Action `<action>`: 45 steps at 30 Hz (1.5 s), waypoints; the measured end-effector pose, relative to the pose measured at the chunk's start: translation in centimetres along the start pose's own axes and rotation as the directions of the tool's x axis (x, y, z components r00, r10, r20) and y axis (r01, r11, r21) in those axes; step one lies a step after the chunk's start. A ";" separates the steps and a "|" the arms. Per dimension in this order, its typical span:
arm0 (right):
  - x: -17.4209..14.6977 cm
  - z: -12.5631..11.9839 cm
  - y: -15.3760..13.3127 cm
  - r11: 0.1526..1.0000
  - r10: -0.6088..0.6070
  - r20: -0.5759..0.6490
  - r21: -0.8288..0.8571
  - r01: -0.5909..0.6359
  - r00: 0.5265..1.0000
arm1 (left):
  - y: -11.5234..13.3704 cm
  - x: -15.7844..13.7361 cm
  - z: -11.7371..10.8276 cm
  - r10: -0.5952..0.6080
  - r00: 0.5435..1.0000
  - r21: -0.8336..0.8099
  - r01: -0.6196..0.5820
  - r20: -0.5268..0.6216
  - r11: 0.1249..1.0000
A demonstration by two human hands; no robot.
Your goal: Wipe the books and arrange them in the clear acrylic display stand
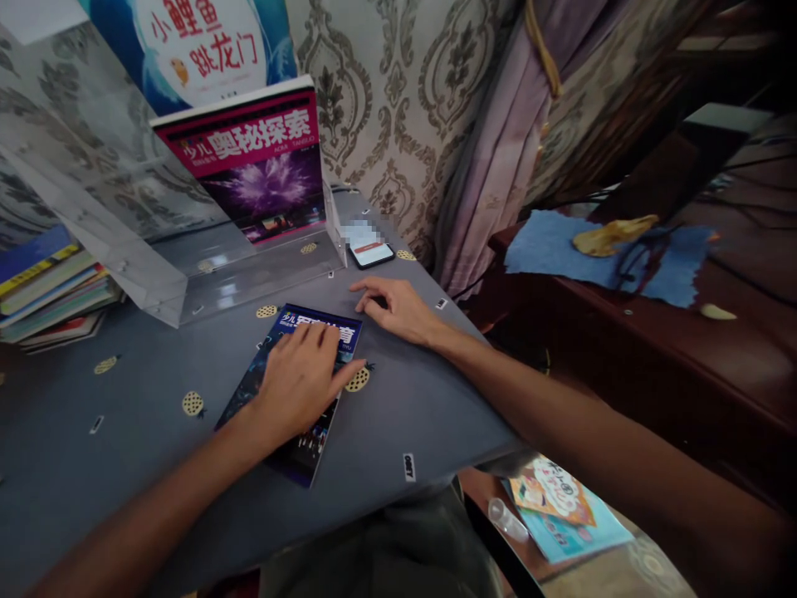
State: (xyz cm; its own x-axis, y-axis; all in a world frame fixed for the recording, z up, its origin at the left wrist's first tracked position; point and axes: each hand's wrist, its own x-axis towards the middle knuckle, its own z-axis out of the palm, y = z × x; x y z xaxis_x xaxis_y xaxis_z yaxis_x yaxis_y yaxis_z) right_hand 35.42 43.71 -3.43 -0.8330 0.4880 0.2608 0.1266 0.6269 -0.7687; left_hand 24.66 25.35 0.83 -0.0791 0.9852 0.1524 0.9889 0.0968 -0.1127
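Observation:
My left hand (300, 378) lies flat on the cover of a dark blue book (319, 436), its thumb spread to the right. The book rests at a slant on the table and the hand covers part of its title. My right hand (398, 309) rests on the tabletop just beyond the book's upper right corner. Its index finger is stretched out, the other fingers are loosely bent, and nothing shows in it. A phone (372, 254) with a lit screen lies beyond the right hand. Behind the book, a clear acrylic stand (267, 278) holds a magazine with a pink and purple cover (265, 183) upright.
Stacked books (56, 291) sit at the left. A blue picture book (217, 50) stands behind the magazine. The grey tablecloth (149, 473) has a pineapple print. On the right, a dark wooden surface (740, 357) bears a blue cloth (541, 249). Below are more books (579, 540) and a clear plastic cup (507, 521).

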 end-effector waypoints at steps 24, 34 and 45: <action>-0.6 -0.9 -1.1 0.992 -0.119 0.136 -0.029 0.124 0.984 | -0.9 0.6 0.8 0.056 0.998 -0.023 -0.056 -0.002 0.998; -1.9 0.0 -3.0 0.981 -0.106 0.087 -0.155 0.119 0.990 | -8.2 -5.2 2.4 -0.085 0.992 -0.199 0.065 -0.094 0.978; 1.5 1.4 -0.2 0.955 -0.164 0.199 -0.213 0.206 0.966 | -8.2 -3.4 2.0 -0.079 0.996 -0.086 0.075 -0.044 0.993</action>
State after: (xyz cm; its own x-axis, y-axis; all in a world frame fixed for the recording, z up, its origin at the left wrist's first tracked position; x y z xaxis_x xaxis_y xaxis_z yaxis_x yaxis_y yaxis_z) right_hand 33.38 43.44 -3.72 -0.9328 0.2476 0.2619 0.0638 0.8286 -0.5562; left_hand 16.52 21.49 -0.71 -0.1518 0.9671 0.2040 0.9872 0.1584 -0.0163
